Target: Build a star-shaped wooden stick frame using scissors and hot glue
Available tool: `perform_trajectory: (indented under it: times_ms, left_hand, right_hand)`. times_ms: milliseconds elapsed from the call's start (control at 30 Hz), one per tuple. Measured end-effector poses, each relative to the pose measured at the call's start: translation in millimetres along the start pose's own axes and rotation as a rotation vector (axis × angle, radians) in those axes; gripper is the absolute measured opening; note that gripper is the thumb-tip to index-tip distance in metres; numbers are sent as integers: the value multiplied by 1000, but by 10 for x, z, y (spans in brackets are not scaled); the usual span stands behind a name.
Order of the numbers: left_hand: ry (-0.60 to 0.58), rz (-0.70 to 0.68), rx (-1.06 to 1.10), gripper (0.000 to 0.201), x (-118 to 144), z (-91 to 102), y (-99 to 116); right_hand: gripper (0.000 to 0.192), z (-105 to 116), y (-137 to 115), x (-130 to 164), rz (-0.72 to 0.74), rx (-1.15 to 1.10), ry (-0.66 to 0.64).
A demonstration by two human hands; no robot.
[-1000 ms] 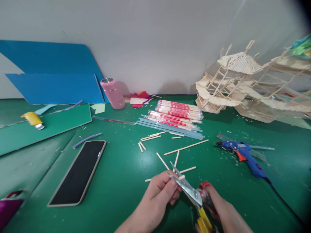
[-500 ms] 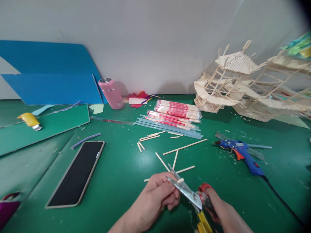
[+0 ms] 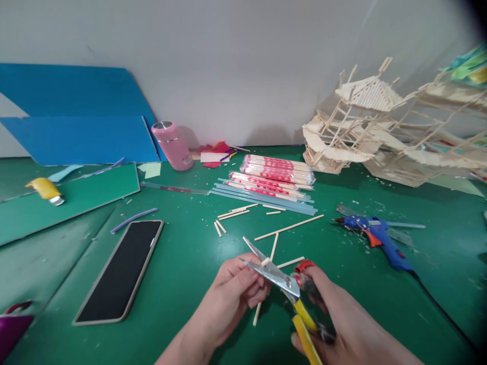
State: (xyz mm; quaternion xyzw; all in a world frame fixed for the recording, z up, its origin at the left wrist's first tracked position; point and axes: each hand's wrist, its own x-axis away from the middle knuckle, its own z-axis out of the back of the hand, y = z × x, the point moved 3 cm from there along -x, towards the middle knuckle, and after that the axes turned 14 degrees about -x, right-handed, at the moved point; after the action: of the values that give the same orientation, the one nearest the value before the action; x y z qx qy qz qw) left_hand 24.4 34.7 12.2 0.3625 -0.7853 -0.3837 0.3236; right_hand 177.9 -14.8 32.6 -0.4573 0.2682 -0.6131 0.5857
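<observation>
Head view, lower centre of the frame: our left hand [image 3: 236, 289] pinches a thin wooden stick [image 3: 260, 305] between the open blades of yellow-handled scissors [image 3: 283, 283], gripped in our right hand [image 3: 335, 319]. Loose cut sticks [image 3: 289, 228] lie just above on the green mat [image 3: 182, 274], with a blue glue gun [image 3: 376, 234] at right.

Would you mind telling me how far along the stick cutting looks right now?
Done: several short cut pieces lie on the green mat, and a stick model stands behind. In hand: the left hand holds a stick between the open scissors, worked by the right hand. Left: long sticks and unopened packs.
</observation>
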Motion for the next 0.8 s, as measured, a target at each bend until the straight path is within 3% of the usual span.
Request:
perform_trajectory:
  times_ms: [133, 233, 400, 467, 600, 800]
  left_hand:
    - [-27, 0, -6, 27, -4, -8, 4]
    - [44, -22, -84, 26, 5, 11, -29]
    - [154, -102, -330, 29, 13, 61, -84]
    - [124, -91, -303, 28, 5, 61, -93]
    - [-24, -1, -43, 26, -12, 4, -83]
    - [-127, 29, 57, 32, -4, -71, -86]
  right_hand:
    - [36, -1, -11, -3, 1, -17, -48]
    - [34, -13, -11, -18, -5, -17, -72]
    - [40, -53, 84, -28, -22, 10, -6]
    - [48, -59, 128, -25, -54, 4, 4]
    - [58, -33, 167, -12, -125, -22, -23]
    - [52, -91, 419, 28, -132, -31, -8]
